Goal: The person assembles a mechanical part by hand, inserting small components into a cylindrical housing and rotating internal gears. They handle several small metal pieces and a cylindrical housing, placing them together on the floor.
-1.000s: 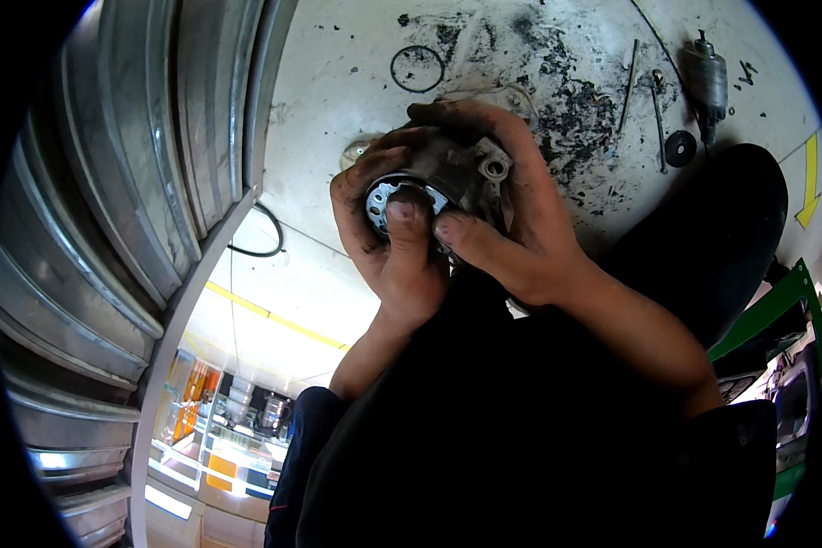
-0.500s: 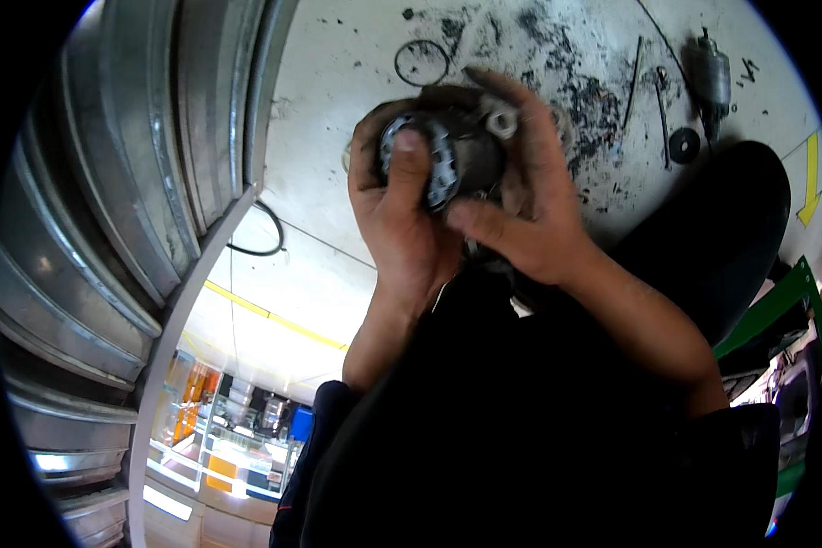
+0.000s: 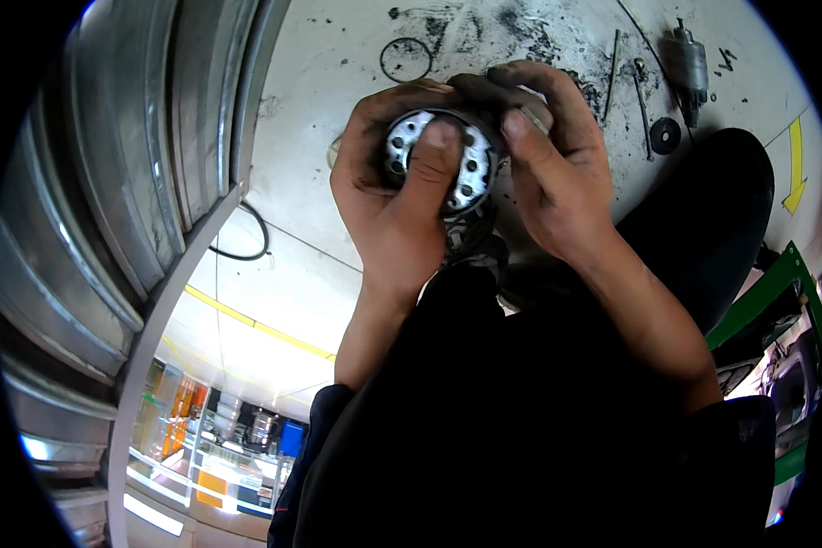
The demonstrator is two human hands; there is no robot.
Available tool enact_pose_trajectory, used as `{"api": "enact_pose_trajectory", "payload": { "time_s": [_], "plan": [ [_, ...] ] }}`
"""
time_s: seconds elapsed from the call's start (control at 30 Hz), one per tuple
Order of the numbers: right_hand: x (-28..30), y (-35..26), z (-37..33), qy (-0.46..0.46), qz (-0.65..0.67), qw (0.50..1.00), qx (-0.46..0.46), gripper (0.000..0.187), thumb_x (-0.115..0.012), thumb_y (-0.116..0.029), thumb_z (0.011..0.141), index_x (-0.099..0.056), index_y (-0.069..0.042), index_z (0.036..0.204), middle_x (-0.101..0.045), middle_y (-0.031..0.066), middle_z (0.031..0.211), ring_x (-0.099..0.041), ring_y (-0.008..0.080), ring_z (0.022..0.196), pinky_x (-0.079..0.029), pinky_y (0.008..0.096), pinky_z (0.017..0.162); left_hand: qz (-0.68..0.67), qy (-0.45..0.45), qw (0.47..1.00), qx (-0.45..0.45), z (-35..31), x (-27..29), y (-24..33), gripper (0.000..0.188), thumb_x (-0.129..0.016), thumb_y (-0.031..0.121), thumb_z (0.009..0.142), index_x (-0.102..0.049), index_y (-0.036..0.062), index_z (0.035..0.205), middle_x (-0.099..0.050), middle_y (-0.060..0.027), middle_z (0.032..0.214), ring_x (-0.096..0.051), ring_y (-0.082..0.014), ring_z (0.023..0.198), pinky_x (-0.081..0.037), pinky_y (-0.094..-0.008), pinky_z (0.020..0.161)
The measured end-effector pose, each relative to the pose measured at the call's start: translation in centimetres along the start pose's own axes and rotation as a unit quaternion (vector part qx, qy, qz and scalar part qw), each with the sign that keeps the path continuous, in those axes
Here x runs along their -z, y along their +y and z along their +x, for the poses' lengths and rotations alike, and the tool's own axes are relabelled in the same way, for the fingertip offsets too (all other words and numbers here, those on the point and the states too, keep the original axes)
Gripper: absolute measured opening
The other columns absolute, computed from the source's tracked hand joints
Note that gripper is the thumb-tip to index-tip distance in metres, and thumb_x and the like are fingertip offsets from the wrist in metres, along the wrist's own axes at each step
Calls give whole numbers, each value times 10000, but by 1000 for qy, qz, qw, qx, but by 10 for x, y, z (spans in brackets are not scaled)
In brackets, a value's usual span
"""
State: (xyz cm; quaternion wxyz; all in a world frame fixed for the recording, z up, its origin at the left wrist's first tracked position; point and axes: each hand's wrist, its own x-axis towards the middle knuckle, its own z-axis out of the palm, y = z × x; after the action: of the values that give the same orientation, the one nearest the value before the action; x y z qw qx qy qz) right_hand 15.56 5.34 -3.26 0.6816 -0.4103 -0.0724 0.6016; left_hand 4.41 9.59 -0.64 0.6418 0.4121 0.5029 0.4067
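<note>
My left hand [image 3: 374, 183], its fingers black with grease, is wrapped round a round metal part [image 3: 470, 169]. That part has a shiny face with several holes in a dark rim, and my thumb lies across the face. Close beside its upper right edge, my right hand [image 3: 566, 173] is closed, thumb against the bent fingers. A sliver of something greyish shows there, too covered to name. Below the round part, a dark mechanical piece [image 3: 470, 228] is partly hidden by my hand and dark clothing.
On the stained pale floor lie a thin black ring [image 3: 406, 60], a metal rod [image 3: 611, 78], a ratchet-like tool [image 3: 643, 110], a black washer [image 3: 665, 136] and a cylindrical metal part [image 3: 688, 73]. A ribbed metal shutter [image 3: 110, 137] rises at left. A green frame [image 3: 776, 292] stands at right.
The round part has turned so its holed face points up toward me. My right hand has moved up and right, off the part's near side, and its fingers have closed.
</note>
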Motion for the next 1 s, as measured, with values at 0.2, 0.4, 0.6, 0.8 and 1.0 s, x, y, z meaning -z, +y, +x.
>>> {"api": "enact_pose_trajectory", "payload": {
  "time_s": [0.2,0.4,0.6,0.8,1.0],
  "plan": [
    [22,4,-3,-122,-47,991,-39,314,-658,-85,898,-583,29,1181,-634,95,1116,-598,141,1041,-501,254,886,42,-82,994,-55,13,20,2,157,-536,86,954,-631,-32,995,-666,-71,947,-584,-102,876,-449,-224,784],
    [35,10,-4,-161,-81,984,-3,445,-714,-109,852,-521,13,1233,-570,100,1214,-537,164,1150,-496,268,900,26,-129,991,-9,13,22,5,187,-489,65,958,-638,-42,988,-680,-72,916,-591,-91,810,-464,-227,747],
    [33,11,-1,-168,-106,980,12,631,-742,-137,818,-419,-25,1349,-514,123,1296,-526,235,1198,-483,325,959,10,-181,983,20,13,28,4,190,-518,73,938,-627,-40,1045,-681,-88,940,-625,-133,867,-486,-249,787],
    [27,-11,4,-231,-207,944,-111,717,-756,-226,792,-406,-74,1400,-506,136,1317,-512,296,1229,-444,419,1018,146,-210,962,-91,6,36,3,363,-800,41,679,-653,1,1008,-657,-98,995,-631,-194,973,-515,-310,836],
    [40,-18,-20,-255,-232,933,-99,726,-734,-256,806,-391,-61,1415,-471,143,1380,-454,300,1294,-371,414,1080,274,-298,914,-38,-8,31,17,520,-905,161,536,-652,40,974,-604,-105,1070,-600,-277,1035,-503,-398,904]
  ]
}}
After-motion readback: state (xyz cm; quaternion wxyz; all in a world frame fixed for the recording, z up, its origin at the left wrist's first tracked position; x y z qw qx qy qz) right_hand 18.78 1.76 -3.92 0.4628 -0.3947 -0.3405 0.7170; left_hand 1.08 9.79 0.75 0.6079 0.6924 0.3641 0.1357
